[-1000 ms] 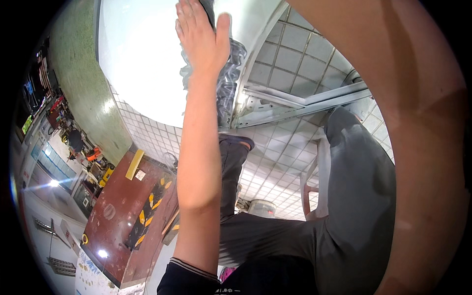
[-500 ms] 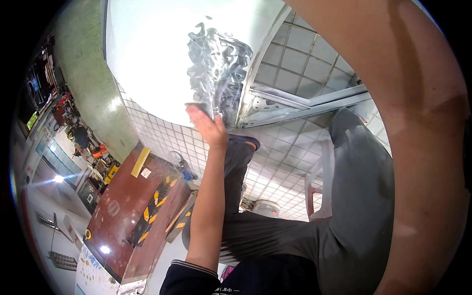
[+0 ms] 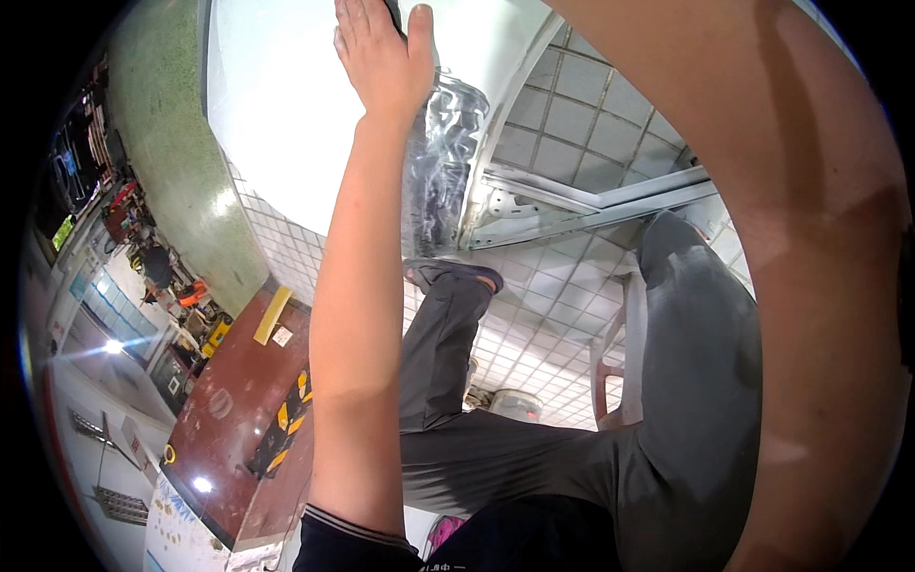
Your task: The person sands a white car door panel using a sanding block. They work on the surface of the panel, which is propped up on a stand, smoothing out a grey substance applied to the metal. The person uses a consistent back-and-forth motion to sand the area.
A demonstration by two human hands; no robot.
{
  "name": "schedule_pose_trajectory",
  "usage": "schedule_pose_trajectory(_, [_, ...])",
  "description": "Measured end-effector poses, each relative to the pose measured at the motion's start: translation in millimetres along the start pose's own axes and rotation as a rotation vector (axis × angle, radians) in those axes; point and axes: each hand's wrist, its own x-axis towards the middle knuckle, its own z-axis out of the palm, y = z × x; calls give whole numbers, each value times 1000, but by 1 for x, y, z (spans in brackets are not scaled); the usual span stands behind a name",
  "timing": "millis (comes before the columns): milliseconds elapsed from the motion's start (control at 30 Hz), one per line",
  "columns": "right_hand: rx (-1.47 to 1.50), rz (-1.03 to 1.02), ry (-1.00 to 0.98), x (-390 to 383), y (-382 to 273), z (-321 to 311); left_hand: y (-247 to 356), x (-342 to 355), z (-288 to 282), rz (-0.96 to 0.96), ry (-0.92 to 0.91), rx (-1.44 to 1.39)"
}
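**Your left hand (image 3: 386, 67) lies over the white panel (image 3: 286, 124)**

Your fingers stretch forward, thumb spread apart; a dark object (image 3: 393, 11) shows between thumb and forefinger, but you cannot tell whether they grip it. The panel's rippled grey patch (image 3: 440, 157) sits just beside your wrist. Your right hand is out of view.

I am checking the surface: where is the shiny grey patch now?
In the head view, the shiny grey patch is at upper centre, on the white panel near its right edge, below and right of the left hand.
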Motion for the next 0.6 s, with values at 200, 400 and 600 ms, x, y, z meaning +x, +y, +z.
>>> schedule_pose_trajectory(200, [-95,-56,89,-2,1,3,-9,-12,-9,125,-25,-119])
schedule_pose_trajectory(400, [-114,-62,37,-2,7,-12,-40,-38,-56,28,6,-374])
schedule_pose_trajectory(600, [31,-113,-65,4,-23,-1,-109,-80,-109,-284,258,-211])
